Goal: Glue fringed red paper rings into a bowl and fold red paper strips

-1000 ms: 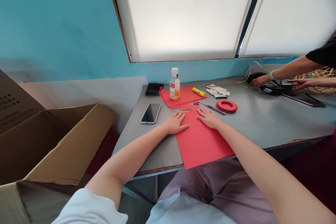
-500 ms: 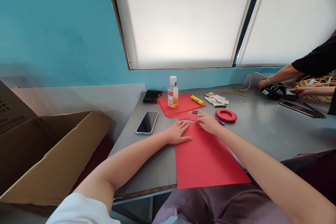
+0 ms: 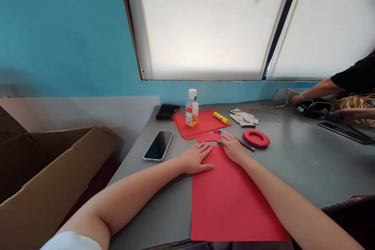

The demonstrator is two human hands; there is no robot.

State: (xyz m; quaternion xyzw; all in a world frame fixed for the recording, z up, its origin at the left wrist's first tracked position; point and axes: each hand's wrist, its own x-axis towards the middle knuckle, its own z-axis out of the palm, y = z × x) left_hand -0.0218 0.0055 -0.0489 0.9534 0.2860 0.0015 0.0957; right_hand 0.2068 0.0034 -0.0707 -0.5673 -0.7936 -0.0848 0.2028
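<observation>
A large red paper sheet (image 3: 234,203) lies in front of me on the grey table, its lower end at the front edge. My left hand (image 3: 195,159) rests flat on its upper left part, fingers spread and thumb pointing right. At the top right of the sheet lies my right hand (image 3: 233,147), palm down with its fingers stretched toward the top edge; nothing shows in its grasp. Just beyond the fingertips is a smaller red paper piece (image 3: 208,137). A dark slim pen-like tool (image 3: 246,145) sticks out to the right of my right hand.
A phone (image 3: 158,146) lies left. Behind are a bottle (image 3: 191,111) on red sheets (image 3: 178,123), a yellow glue stick (image 3: 220,117), white gloves (image 3: 244,118) and a toothed red ring (image 3: 256,139). A cardboard box (image 3: 67,164) stands left; another person's arm (image 3: 319,87) reaches in right.
My right hand's fingers have gone from bent at the sheet's top edge to lying flatter on it. My left hand stays on the paper. The view has shifted slightly.
</observation>
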